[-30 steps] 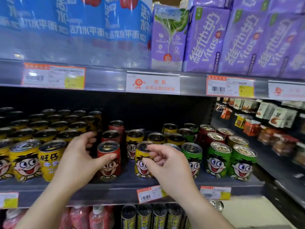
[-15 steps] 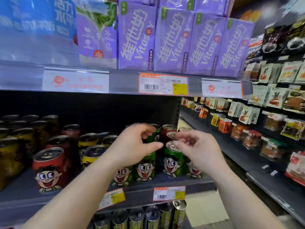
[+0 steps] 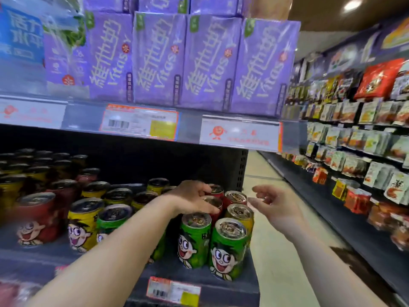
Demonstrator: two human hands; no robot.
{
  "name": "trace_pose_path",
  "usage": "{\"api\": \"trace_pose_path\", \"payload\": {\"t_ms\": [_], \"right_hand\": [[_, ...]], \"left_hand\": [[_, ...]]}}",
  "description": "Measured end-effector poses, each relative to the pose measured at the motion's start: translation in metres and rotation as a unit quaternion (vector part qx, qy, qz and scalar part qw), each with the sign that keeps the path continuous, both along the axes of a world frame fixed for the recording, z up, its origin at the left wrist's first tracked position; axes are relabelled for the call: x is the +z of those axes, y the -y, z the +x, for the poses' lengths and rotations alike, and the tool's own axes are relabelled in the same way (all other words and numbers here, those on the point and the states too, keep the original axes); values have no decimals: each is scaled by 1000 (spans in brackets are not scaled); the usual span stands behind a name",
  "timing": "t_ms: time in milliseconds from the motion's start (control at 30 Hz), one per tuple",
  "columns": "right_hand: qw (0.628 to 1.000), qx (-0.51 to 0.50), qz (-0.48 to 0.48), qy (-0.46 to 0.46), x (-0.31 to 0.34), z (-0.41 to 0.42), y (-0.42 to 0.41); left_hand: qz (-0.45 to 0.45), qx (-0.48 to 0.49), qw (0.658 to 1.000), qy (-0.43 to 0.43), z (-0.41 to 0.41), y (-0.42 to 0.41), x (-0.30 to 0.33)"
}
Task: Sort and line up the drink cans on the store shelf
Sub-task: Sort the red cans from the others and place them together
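Cartoon-face drink cans stand on the dark shelf (image 3: 250,282). At its right end two green cans (image 3: 194,242) (image 3: 228,247) are in front, a yellow can (image 3: 240,214) behind them, and red cans (image 3: 235,197) further back. My left hand (image 3: 190,198) reaches over the green cans, thumb and fingers curled round the top of a red can (image 3: 212,202) in the second row. Just past the shelf's right end, my right hand (image 3: 272,207) hovers with spread fingers and holds nothing. To the left stand a red can (image 3: 36,218), a yellow can (image 3: 83,222) and a green can (image 3: 112,218), mixed, with more behind.
Purple drink cartons (image 3: 159,58) fill the shelf above, whose front rail (image 3: 141,122) overhangs the cans. A perforated end panel (image 3: 240,169) closes the shelf on the right. Beyond it runs the aisle floor (image 3: 265,229), then shelves of snack packets (image 3: 365,134).
The view has swung right along the shelf. My left hand moved from a green can's top to a red can further back. My right hand opened and drew off to the right.
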State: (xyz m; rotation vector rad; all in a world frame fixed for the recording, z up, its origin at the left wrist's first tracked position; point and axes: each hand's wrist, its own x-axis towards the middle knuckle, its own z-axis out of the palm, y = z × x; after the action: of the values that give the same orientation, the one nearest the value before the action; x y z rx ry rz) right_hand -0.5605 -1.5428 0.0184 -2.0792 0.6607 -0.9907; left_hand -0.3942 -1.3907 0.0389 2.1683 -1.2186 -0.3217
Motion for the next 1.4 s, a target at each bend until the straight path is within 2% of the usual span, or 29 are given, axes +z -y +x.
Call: {"api": "trace_pose_path", "payload": {"t_ms": [167, 267, 400, 500, 567, 700, 933, 1100, 1233, 1400], "right_hand": [[999, 18, -18, -48, -3, 17, 15], [995, 37, 14, -91, 2, 31, 11], [982, 73, 36, -168, 11, 47, 7], [964, 60, 2, -259, 20, 58, 5], [959, 36, -23, -281, 24, 62, 3], [967, 13, -82, -239, 20, 59, 3], [992, -25, -93, -84, 19, 49, 3], [991, -34, -131, -4, 28, 43, -27], [980, -43, -192, 10, 36, 30, -68], [957, -79, -278, 38, 41, 16, -145]], "left_hand": [[66, 31, 997, 33, -7, 6, 6], [71, 47, 996, 39, -9, 8, 6], [20, 56, 998, 13, -7, 2, 4], [-42, 60, 997, 5, -5, -5, 10], [-67, 73, 995, 3, -4, -9, 15], [-101, 85, 991, -15, -4, -15, 16], [-190, 75, 978, -49, -15, -13, 7], [-273, 74, 956, -71, -21, -29, 0], [-374, 47, 922, -87, -26, -55, 5], [-442, 21, 895, -49, -23, -113, 2]]}}
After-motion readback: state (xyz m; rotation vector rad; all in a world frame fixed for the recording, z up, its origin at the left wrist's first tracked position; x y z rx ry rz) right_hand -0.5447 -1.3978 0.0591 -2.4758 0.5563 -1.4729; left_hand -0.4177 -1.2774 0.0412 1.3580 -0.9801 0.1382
